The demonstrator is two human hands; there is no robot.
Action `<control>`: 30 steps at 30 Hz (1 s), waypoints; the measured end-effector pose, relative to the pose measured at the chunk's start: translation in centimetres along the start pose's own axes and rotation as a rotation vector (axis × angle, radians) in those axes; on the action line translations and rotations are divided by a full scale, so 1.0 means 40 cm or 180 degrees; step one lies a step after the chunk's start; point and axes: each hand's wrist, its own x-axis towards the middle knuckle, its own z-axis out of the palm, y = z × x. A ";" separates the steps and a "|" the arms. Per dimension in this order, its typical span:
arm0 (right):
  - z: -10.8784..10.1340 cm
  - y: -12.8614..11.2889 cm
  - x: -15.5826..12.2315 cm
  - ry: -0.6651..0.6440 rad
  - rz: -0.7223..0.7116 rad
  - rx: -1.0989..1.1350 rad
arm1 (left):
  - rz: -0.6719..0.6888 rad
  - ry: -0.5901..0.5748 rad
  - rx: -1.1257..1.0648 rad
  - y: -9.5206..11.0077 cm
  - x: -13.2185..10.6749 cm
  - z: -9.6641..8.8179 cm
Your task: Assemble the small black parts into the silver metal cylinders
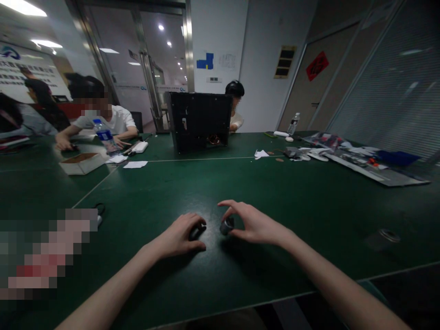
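Over the green table, my right hand (252, 224) pinches a small dark grey cylinder (227, 226) between the thumb and a finger, with the index finger raised. The cylinder is tilted, and part of it is hidden by the fingers; its exact kind is too small to make out. To its left, my left hand (182, 233) hovers close to the tabletop, palm turned toward the cylinder. Its fingers are curved and apart from the thumb. A dark patch under those fingers could be shadow. A narrow gap separates this hand from the cylinder.
A grey metal can-like cylinder (383, 239) stands on the green table (165, 188) at right. Farther back are a black box-shaped case (202, 121), a white carton (82, 163), a water bottle (103, 136) and a cluttered board (374, 169). People sit across the table.
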 end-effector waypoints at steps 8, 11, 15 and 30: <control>0.121 0.042 0.046 -0.0194 -0.0253 0.0757 | 0.0111 0.0096 0.0007 -0.004 -0.001 0.003; 0.144 0.047 0.040 -0.0114 -0.0263 0.1010 | 0.0175 0.0104 0.0031 0.000 -0.001 0.002; 0.156 0.049 0.042 -0.0075 -0.0232 0.1064 | 0.0349 0.0170 0.0113 -0.001 0.001 0.007; 0.172 0.032 0.053 0.0135 -0.0255 0.0538 | 0.0621 0.0223 0.0248 0.007 -0.001 0.017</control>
